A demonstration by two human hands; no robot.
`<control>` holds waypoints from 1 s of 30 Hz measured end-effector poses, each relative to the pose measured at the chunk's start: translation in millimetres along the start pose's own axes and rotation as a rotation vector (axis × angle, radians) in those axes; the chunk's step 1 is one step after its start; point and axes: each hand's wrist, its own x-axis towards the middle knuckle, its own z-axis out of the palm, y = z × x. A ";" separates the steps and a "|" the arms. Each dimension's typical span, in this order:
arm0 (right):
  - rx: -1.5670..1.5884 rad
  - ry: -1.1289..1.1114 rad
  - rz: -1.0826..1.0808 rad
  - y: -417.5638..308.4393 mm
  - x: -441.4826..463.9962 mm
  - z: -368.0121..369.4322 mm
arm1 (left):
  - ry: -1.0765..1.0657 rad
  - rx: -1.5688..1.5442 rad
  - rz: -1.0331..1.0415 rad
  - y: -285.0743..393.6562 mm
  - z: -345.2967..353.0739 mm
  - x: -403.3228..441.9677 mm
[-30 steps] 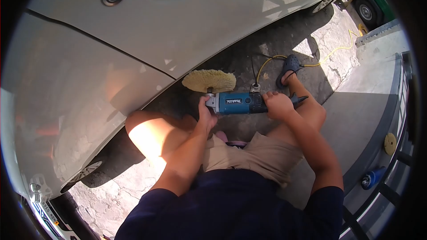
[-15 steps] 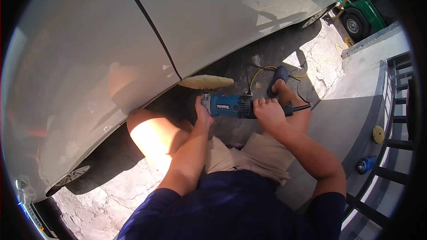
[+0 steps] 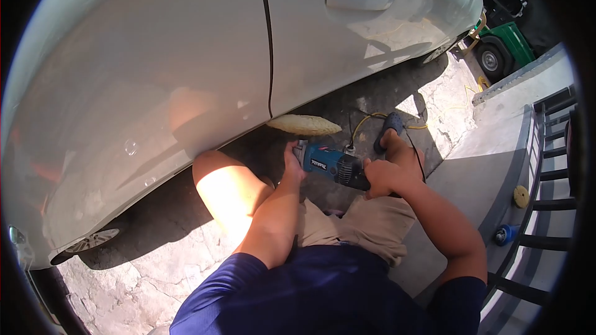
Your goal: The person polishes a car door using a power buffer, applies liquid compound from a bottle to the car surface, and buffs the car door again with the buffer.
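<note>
Blue polisher (image 3: 329, 164): held between both hands, low beside white car (image 3: 186, 56). Left hand (image 3: 293, 162): fingers closed about metal head (image 3: 300, 150) at front end, partly hidden behind it. Right hand (image 3: 385, 177): fingers curled firmly around black rear end (image 3: 352, 172). Fluffy pad (image 3: 304, 125): just beyond left fingers, edge by foot of door seam (image 3: 270, 56); contact with car uncertain. Blue bottle (image 3: 506, 234), round yellow pad (image 3: 521, 196): near railing (image 3: 552, 205), well apart from fingers.

From my remote seat I can read one word: the brand name "makita", in pale letters on a dark label (image 3: 319, 165) on the blue polisher (image 3: 334, 165), just below its fluffy pad (image 3: 304, 125), the lettering tilting down to the right.
</note>
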 end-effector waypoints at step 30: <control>1.050 -0.394 0.133 76.6 -70.8 -10.8 | -0.012 -0.009 -0.005 -64.7 59.4 -38.2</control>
